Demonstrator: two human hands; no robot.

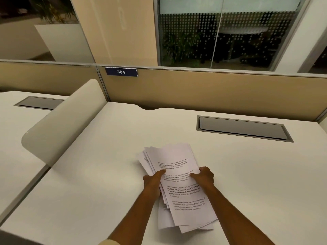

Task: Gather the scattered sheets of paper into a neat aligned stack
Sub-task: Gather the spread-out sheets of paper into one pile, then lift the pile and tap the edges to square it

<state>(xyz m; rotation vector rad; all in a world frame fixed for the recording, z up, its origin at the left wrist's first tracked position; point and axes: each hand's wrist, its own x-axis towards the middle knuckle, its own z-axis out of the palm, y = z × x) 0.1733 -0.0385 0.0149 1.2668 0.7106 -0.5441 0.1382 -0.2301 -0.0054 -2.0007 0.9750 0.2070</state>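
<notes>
Two hands clasp a loose stack of printed sheets (178, 184) near the table's (88, 183) front edge. Left hand (153, 182) grips its left side, right hand (203, 176) its right; sheet edges remain fanned.

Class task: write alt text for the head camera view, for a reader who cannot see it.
Two bare hands, left hand and right hand, grip the sides of a loose, uneven pile of printed paper sheets on a white desk. Behind is a tan partition with a sign reading 384.
</notes>
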